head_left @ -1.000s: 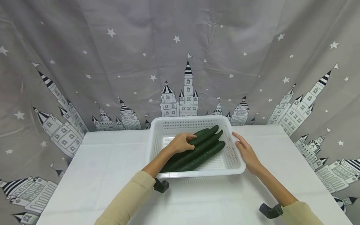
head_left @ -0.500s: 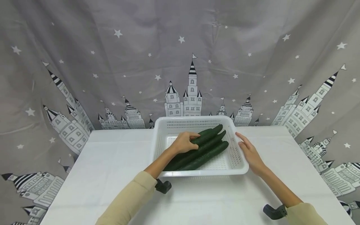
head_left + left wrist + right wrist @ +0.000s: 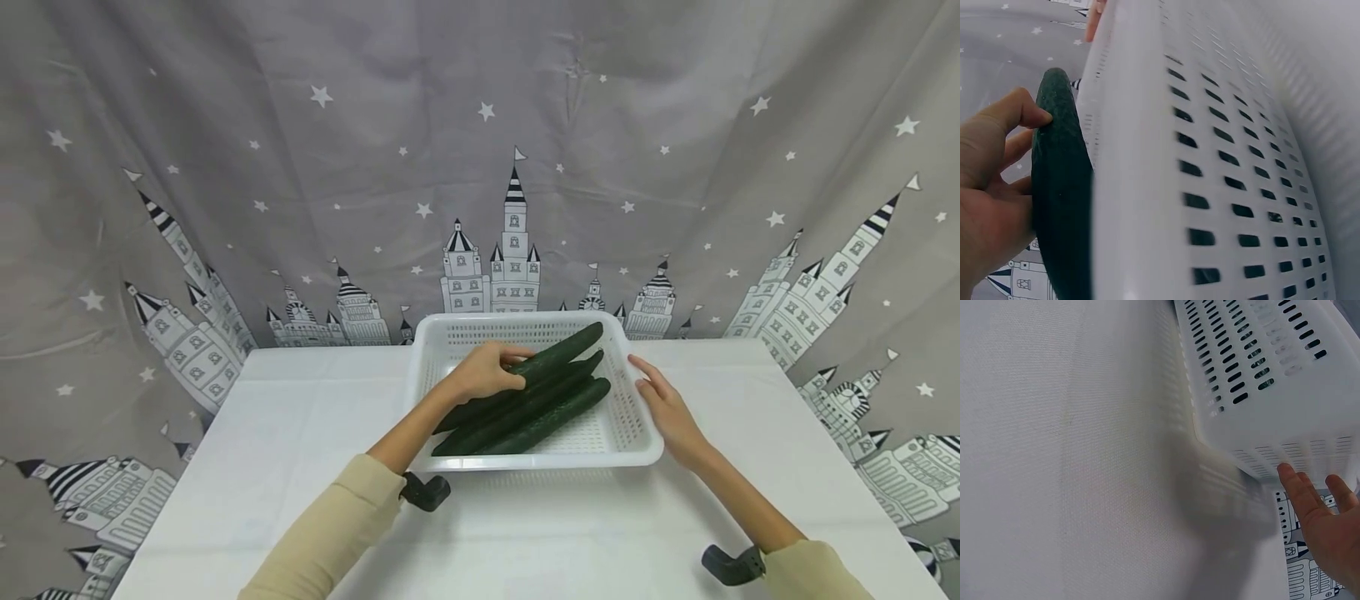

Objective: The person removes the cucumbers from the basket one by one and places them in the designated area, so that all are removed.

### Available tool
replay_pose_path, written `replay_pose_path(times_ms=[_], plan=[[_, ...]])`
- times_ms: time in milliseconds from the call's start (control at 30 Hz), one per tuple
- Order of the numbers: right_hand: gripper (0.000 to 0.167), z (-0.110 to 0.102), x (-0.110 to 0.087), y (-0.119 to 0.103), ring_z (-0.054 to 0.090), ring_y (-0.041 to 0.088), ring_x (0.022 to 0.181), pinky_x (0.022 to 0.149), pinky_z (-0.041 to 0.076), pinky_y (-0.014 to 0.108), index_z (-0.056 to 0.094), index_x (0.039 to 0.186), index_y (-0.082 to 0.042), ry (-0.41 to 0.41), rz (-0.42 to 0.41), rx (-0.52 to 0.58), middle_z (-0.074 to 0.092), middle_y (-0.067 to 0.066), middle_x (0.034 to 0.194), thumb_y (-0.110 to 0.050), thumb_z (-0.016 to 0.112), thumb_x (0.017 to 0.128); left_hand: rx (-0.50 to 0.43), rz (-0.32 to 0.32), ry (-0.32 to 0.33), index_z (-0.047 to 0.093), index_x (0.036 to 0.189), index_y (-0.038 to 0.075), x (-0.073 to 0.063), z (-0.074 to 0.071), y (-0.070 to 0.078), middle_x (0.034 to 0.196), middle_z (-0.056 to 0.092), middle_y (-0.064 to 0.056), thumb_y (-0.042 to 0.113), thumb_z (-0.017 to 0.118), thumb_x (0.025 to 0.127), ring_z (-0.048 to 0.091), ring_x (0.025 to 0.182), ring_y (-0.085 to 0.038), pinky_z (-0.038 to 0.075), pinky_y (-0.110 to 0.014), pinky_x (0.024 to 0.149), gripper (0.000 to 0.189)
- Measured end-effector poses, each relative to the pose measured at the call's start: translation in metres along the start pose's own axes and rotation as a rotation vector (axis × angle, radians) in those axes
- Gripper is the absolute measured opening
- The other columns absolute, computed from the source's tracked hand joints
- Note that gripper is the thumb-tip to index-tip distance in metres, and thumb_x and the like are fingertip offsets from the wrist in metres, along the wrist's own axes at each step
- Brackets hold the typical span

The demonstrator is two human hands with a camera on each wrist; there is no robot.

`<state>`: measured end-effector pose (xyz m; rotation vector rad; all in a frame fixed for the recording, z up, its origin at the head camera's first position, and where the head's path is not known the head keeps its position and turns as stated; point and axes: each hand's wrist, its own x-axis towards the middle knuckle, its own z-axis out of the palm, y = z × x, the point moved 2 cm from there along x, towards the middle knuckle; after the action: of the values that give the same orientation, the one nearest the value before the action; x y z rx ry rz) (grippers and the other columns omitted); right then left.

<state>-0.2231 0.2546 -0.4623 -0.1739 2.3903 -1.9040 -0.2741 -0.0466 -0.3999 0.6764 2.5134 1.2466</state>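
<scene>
My left hand (image 3: 483,373) grips a dark green cucumber (image 3: 572,343) between thumb and fingers, over the left half of a white perforated plastic basket (image 3: 540,461). In the left wrist view, the thumb presses one side of this cucumber (image 3: 1063,187), which stands above the basket rim (image 3: 1125,187). Under it, other long cucumbers (image 3: 558,412) lie slanted side by side in the basket. My right hand (image 3: 675,421) rests at the basket's right side. Its fingers are extended against the outer wall in the right wrist view, where that hand (image 3: 1329,531) shows at the lower right.
The basket stands near the back of a table with a white cloth (image 3: 315,417). Behind the table hangs a grey curtain (image 3: 360,200) printed with castles and stars. A dark wrist mount (image 3: 426,492) sits on the left wrist, another (image 3: 731,565) on the right.
My left hand has raised the top cucumber from the others, its far tip shifting up and away. The right hand stays at the basket's side. The head view has shifted slightly.
</scene>
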Motion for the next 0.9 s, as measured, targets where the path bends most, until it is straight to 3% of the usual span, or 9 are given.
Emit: replay_pose_path(times_ms=[267, 600, 900], plan=[[0.052, 0.0, 0.0, 0.001, 0.044, 0.047, 0.131, 0.088, 0.051, 0.029, 0.022, 0.16, -0.012, 0.01, 0.0, -0.022, 0.027, 0.023, 0.158, -0.026, 0.033, 0.11, -0.016, 0.019, -0.016, 0.063, 0.137, 0.011, -0.003, -0.003, 0.007, 0.133, 0.062, -0.014, 0.003, 0.07, 0.085, 0.059, 0.118, -0.031, 0.051, -0.041, 0.092, 0.053], [0.052, 0.0, 0.001, 0.002, 0.044, 0.048, 0.131, 0.089, 0.052, 0.034, 0.023, 0.16, -0.012, 0.004, -0.017, -0.016, 0.027, 0.024, 0.158, -0.025, 0.033, 0.111, -0.033, 0.058, 0.024, 0.063, 0.136, 0.008, -0.012, -0.017, 0.018, 0.129, 0.063, -0.014, 0.003, 0.07, 0.084, 0.06, 0.114, -0.03, 0.051, -0.04, 0.092, 0.053], [0.052, 0.0, 0.001, 0.002, 0.046, 0.048, 0.129, 0.087, 0.052, 0.03, 0.023, 0.16, -0.012, 0.006, -0.018, -0.025, 0.029, 0.025, 0.157, -0.026, 0.033, 0.111, -0.029, 0.055, 0.083, 0.06, 0.139, 0.008, -0.033, -0.038, 0.018, 0.134, 0.059, -0.015, 0.004, 0.069, 0.086, 0.057, 0.119, -0.032, 0.05, -0.044, 0.093, 0.054]])
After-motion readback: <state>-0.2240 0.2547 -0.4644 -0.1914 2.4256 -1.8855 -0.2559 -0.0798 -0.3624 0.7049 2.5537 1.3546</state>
